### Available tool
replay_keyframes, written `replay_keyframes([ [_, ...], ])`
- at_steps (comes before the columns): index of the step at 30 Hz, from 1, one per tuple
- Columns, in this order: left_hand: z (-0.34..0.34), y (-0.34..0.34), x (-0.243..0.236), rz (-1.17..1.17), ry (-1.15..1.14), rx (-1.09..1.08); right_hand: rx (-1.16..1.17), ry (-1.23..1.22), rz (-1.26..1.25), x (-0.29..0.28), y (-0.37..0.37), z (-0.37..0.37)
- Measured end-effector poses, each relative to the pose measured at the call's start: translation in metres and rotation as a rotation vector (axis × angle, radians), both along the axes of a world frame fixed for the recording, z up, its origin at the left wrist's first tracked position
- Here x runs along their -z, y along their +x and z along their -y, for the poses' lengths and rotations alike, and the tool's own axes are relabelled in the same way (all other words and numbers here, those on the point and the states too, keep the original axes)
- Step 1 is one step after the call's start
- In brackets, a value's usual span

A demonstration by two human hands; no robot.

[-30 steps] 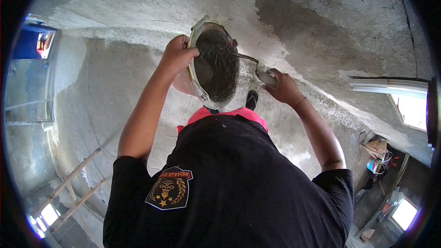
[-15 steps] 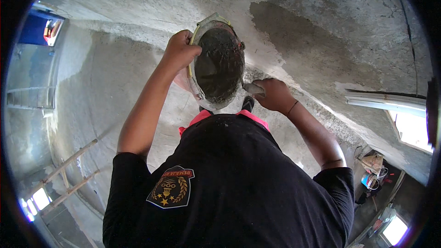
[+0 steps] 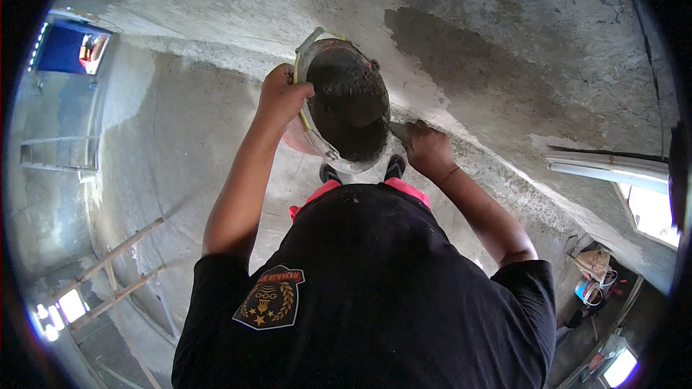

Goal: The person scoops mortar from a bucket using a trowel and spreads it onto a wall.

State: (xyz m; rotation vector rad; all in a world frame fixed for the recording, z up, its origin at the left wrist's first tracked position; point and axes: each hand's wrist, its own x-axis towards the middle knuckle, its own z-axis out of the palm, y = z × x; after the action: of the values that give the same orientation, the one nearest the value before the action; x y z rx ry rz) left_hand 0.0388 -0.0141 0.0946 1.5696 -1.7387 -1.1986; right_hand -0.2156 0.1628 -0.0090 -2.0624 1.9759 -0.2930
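My left hand (image 3: 283, 99) grips the rim of a bucket (image 3: 300, 138) on its left side, thumb over the edge. The bucket tips so that its mouth faces me, and wet grey mortar (image 3: 339, 75) fills much of it. A yellowish handle lies along the rim near my left fingers. At the right of the rim, my right hand (image 3: 431, 151) is closed around a grey, mortar-coated trowel (image 3: 398, 131). The trowel's far end reaches into the bucket, where it blends with the mortar and is hard to make out.
A rough plastered wall (image 3: 497, 65) with dark damp patches rises in front and to the right. My shoes (image 3: 395, 167) stand on the concrete floor below the bucket. Wooden poles (image 3: 119, 251) are at left; a small pail (image 3: 587, 289) and a sack (image 3: 594, 264) lie at far right.
The bucket and my left hand have come slightly lower in the view. The trowel in my right hand has turned at the rim and now angles into the bucket.
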Motion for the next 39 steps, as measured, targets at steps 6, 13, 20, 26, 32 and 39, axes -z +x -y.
replay_keyframes([
  [6,-0.006,-0.009,0.012,-0.002,-0.005,-0.062,0.103,-0.082,0.077,0.032,-0.023,-0.023],
  [13,-0.012,-0.017,0.044,-0.034,0.055,-0.158,0.224,-0.036,0.269,0.042,-0.026,-0.037],
  [20,-0.018,-0.033,0.056,-0.203,0.041,-0.233,0.397,0.108,0.290,0.071,-0.033,-0.043],
  [26,-0.014,-0.044,0.067,-0.288,0.059,-0.252,0.372,0.060,0.188,0.074,-0.054,-0.045],
  [32,-0.015,-0.061,0.090,-0.341,0.039,-0.322,0.366,-0.013,0.158,0.070,-0.077,-0.040],
  [39,-0.013,-0.067,0.112,-0.429,0.015,-0.417,0.373,0.065,0.102,0.068,-0.111,-0.022],
])
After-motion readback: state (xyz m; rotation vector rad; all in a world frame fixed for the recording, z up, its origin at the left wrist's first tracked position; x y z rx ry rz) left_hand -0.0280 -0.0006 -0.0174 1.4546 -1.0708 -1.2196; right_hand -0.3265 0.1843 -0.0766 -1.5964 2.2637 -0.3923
